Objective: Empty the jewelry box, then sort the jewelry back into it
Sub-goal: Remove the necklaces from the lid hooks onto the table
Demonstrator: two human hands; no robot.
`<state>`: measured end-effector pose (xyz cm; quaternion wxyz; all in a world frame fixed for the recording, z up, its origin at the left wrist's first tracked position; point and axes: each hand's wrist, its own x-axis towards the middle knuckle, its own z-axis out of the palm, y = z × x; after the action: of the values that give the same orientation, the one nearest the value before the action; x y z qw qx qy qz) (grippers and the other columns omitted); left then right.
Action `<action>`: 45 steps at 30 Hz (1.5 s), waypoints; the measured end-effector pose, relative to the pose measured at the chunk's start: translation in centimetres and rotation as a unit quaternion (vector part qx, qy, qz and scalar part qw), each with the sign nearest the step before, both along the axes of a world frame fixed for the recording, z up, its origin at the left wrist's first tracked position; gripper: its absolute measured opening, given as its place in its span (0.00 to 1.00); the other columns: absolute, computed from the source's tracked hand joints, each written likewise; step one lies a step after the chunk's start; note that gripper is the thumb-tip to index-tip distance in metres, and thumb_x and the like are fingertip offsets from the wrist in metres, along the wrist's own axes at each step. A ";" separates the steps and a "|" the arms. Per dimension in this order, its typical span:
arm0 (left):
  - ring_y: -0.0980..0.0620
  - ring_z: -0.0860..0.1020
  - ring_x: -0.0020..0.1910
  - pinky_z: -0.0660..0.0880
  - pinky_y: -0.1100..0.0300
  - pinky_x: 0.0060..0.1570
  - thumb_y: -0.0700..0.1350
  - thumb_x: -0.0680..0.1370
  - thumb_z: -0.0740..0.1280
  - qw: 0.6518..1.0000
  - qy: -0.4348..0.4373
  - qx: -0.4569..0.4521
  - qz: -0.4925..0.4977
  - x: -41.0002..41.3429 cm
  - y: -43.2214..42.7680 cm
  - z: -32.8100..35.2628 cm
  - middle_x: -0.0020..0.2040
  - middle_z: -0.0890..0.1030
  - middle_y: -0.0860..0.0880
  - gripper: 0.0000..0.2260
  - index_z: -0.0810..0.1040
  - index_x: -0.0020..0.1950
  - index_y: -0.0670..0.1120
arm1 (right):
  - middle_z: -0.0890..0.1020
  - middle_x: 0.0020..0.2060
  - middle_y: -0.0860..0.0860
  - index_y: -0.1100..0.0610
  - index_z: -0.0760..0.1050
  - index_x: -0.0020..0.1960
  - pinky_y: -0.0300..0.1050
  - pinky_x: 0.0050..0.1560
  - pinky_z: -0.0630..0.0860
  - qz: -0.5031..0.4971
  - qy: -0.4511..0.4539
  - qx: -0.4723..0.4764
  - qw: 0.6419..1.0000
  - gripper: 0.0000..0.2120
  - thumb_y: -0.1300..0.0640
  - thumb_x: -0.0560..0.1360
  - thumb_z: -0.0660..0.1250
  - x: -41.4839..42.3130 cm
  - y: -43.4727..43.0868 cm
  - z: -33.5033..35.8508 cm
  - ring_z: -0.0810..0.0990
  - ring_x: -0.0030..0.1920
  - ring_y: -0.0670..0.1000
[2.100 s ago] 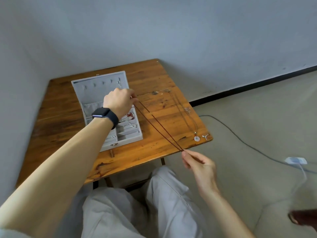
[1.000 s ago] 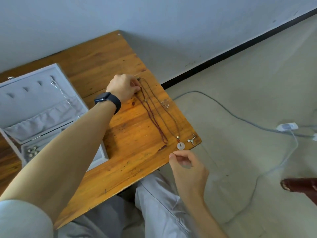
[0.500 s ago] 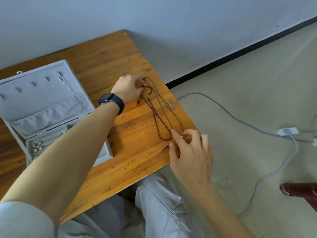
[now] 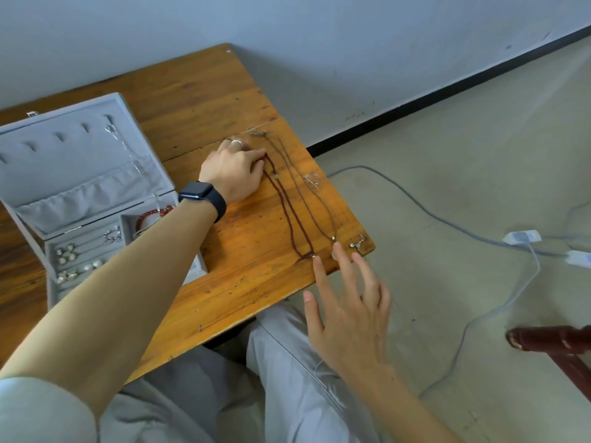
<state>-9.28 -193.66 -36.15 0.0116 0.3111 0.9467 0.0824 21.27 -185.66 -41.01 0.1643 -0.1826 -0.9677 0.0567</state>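
Observation:
The grey jewelry box (image 4: pixel 80 187) stands open at the left of the wooden table (image 4: pixel 243 282), its lid raised. Inside lie a red bracelet (image 4: pixel 153 214) and several small silver pieces (image 4: pixel 67 254). A dark red beaded necklace (image 4: pixel 292 215) lies stretched out on the table. My left hand (image 4: pixel 233 174), wearing a ring and a black watch, rests curled over the necklace's far end. Fingers spread, my right hand (image 4: pixel 345 311) hovers at the table's near right edge, its index tip touching the necklace's near end. A thin dark cord necklace (image 4: pixel 307 203) lies just to the right.
A small silver chain (image 4: pixel 311 180) and a silver charm (image 4: pixel 358 243) lie near the table's right edge. On the floor run a grey cable with a white adapter (image 4: pixel 521 236). A dark red wooden leg (image 4: pixel 550 343) stands at the right. My grey-trousered lap is below the table.
My right hand has released the red necklace's near end and spread its fingers. The necklace now lies straight on the table. My left hand stays at its far end.

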 end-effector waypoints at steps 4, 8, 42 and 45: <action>0.44 0.70 0.66 0.75 0.46 0.58 0.54 0.83 0.56 1.000 -0.005 -0.001 -0.004 0.5 -0.3 -0.4 0.69 0.75 0.48 0.19 0.71 0.74 0.56 | 0.65 0.77 0.53 0.48 0.74 0.71 0.59 0.65 0.66 0.002 0.018 -0.013 1.000 0.23 0.43 0.78 0.61 0.1 0.8 0.0 0.63 0.76 0.58; 0.44 0.71 0.65 0.75 0.47 0.57 0.53 0.83 0.56 1.000 -0.016 0.023 0.005 0.9 -0.5 -0.2 0.68 0.76 0.47 0.18 0.73 0.73 0.54 | 0.63 0.78 0.53 0.47 0.70 0.74 0.59 0.66 0.66 0.027 0.000 -0.009 1.000 0.25 0.41 0.78 0.60 -0.1 1.0 0.1 0.60 0.77 0.58; 0.42 0.70 0.67 0.73 0.42 0.62 0.54 0.84 0.56 0.998 -0.056 0.000 0.018 2.2 0.0 0.9 0.69 0.73 0.45 0.19 0.69 0.74 0.54 | 0.76 0.67 0.49 0.48 0.74 0.71 0.49 0.59 0.72 0.048 0.054 -0.099 0.992 0.22 0.48 0.77 0.64 1.7 1.8 -0.9 0.73 0.66 0.52; 0.42 0.73 0.63 0.75 0.44 0.58 0.53 0.83 0.57 0.998 -0.057 0.007 0.022 3.0 -0.8 1.7 0.65 0.76 0.44 0.19 0.70 0.73 0.53 | 0.78 0.64 0.48 0.50 0.78 0.67 0.47 0.56 0.73 0.059 0.097 -0.116 0.987 0.19 0.52 0.77 0.66 2.0 2.3 -0.2 0.74 0.64 0.52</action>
<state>-6.30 -194.50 -34.50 0.0618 0.2849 0.9506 0.1068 23.25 -183.35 -41.17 0.2314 -0.1372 -0.9431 0.1955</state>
